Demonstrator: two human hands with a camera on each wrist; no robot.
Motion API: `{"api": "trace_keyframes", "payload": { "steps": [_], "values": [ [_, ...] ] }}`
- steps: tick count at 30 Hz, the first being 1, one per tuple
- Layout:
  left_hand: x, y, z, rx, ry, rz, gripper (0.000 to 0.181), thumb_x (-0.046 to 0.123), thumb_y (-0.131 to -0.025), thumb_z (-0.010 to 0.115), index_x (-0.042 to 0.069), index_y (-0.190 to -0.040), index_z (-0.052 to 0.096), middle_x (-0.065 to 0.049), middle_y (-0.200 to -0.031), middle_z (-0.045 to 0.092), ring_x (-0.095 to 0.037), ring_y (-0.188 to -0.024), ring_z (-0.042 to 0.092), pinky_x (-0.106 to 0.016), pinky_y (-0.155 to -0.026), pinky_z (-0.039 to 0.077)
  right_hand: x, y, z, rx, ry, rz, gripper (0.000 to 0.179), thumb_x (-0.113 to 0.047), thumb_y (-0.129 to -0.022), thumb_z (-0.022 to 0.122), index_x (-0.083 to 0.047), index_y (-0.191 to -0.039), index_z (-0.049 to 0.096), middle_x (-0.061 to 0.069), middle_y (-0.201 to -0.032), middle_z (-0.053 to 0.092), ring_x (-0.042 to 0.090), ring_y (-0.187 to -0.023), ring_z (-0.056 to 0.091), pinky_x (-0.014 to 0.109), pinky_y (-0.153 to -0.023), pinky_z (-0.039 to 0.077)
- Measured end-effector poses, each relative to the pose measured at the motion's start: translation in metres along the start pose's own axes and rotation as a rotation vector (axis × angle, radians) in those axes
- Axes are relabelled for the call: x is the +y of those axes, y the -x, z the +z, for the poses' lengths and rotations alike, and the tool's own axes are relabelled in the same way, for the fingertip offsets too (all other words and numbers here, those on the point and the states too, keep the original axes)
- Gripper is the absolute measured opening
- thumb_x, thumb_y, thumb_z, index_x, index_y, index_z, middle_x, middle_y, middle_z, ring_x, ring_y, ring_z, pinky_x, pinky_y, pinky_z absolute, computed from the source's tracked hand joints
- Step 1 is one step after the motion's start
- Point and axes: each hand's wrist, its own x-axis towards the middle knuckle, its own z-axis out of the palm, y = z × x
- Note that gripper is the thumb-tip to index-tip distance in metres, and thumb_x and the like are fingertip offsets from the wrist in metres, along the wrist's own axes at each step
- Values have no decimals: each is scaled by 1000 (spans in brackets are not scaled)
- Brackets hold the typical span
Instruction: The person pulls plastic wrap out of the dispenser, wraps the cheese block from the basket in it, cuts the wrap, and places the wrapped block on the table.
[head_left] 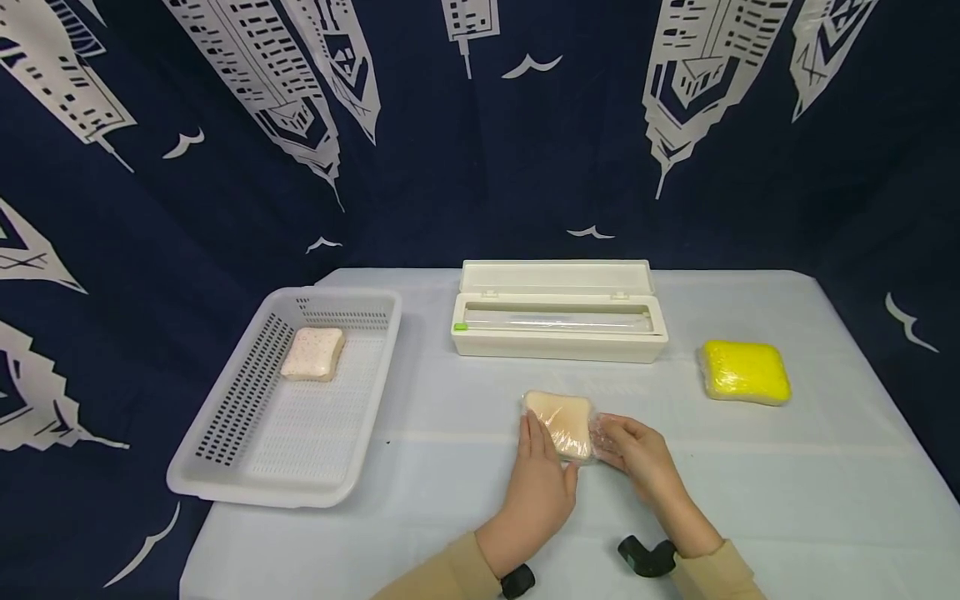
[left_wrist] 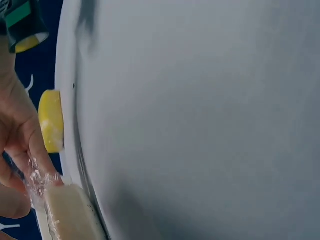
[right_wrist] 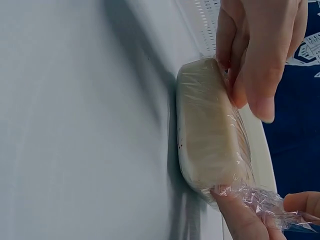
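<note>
On the table, a cream-coloured block [head_left: 561, 417] with rounded corners lies in clear cling film. My left hand [head_left: 536, 497] rests straight fingers on its near left part, thumb apart by the near edge. My right hand [head_left: 647, 460] pinches a gathered, crumpled end of the cling film [right_wrist: 262, 202] at the block's right side. In the right wrist view, the film stretches over the block's side, and small dark specks show near its bottom. The left wrist view shows the block [left_wrist: 74, 212] only in part, cut off by the lower edge.
A white perforated basket [head_left: 360, 417] at the left holds a pale speckled block [head_left: 313, 353]. Behind the hands stands a cream cling film dispenser [head_left: 558, 346], lid up, with a clear roll inside. A film-wrapped yellow block [head_left: 745, 372] lies at the right. A patterned dark cloth hangs behind.
</note>
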Motion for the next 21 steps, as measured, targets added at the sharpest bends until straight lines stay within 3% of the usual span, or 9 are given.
{"api": "trace_keyframes", "payload": {
  "steps": [2, 4, 8, 10, 13, 18, 21],
  "values": [
    [3, 0, 2, -5, -145, 25, 65, 40, -104, 42, -18, -131, 51, -36, -140, 47, -46, -142, 32, -51, -119, 25, 0, 0, 0, -3, 1, 1, 47, -17, -104, 47, 16, -137, 43, 30, -130, 56, 3, -93, 65, 20, -80, 57],
    [6, 0, 3, 3, -217, 29, 66, 43, -104, 41, -15, -130, 53, -34, -139, 49, -45, -141, 35, -50, -119, 27, 1, 0, 1, -3, 4, 2, 47, -17, -104, 47, 16, -137, 43, 30, -131, 56, 3, -93, 65, 20, -80, 57],
    [6, 0, 2, 17, -288, 20, 67, 46, -103, 42, -14, -130, 54, -33, -138, 51, -43, -139, 39, -46, -117, 31, 1, -1, 2, 0, 13, 2, 47, -17, -104, 47, 16, -137, 43, 29, -129, 57, 3, -93, 65, 20, -79, 57],
    [4, -1, 1, 22, -270, 8, 66, 46, -102, 45, -14, -130, 54, -32, -137, 52, -41, -137, 42, -42, -115, 35, 1, -1, 2, 3, 18, 1, 47, -17, -104, 47, 16, -137, 43, 29, -129, 57, 3, -93, 64, 20, -79, 57],
    [-5, -3, -4, 51, -60, -30, 60, 38, -101, 51, -15, -128, 54, -31, -135, 52, -39, -133, 46, -40, -110, 42, 2, -1, 1, 7, 35, -1, 46, -17, -103, 47, 16, -136, 44, 28, -128, 57, 4, -93, 63, 19, -78, 57],
    [-34, -15, -17, 162, 572, -196, 32, 12, -98, 55, -11, -120, 58, -25, -122, 57, -33, -110, 59, -40, -88, 55, 1, -2, -1, 4, 58, 14, 46, -18, -103, 44, 13, -137, 45, 27, -131, 55, 3, -94, 61, 18, -79, 57],
    [-56, -24, -20, 175, 769, -313, 29, 5, -96, 54, -9, -120, 59, -21, -116, 60, -28, -98, 62, -35, -77, 55, 1, -2, -3, 1, 74, 20, 47, -20, -104, 44, 12, -138, 45, 27, -134, 52, 5, -97, 60, 17, -80, 56]
  ]
}}
